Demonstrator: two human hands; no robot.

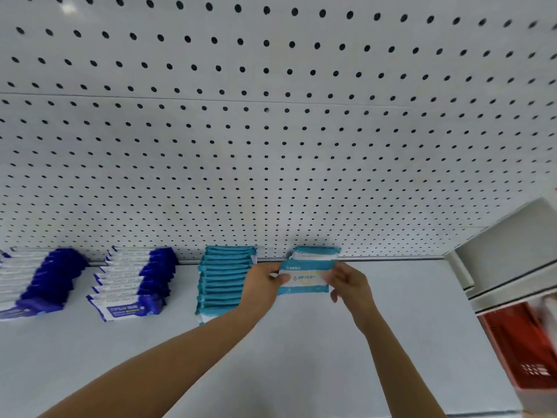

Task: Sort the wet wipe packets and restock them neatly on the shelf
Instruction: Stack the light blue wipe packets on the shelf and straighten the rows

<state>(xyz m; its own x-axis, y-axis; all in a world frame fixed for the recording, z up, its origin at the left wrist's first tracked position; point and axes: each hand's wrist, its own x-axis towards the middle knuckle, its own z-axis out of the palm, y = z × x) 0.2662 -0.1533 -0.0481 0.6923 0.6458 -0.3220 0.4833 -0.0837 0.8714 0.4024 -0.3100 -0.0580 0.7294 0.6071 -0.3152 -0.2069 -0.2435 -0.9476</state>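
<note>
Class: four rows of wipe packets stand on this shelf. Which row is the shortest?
The rightmost teal row, against the pegboard: only a few packets, just behind the packet both hands hold.

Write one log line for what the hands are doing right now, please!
left hand: holds teal packet | right hand: holds same packet | spot: starting fourth row on shelf | full teal row beside

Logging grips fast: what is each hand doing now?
Left hand: pinches the left end of the teal packet.
Right hand: fingers curled on the packet's right end.
</note>
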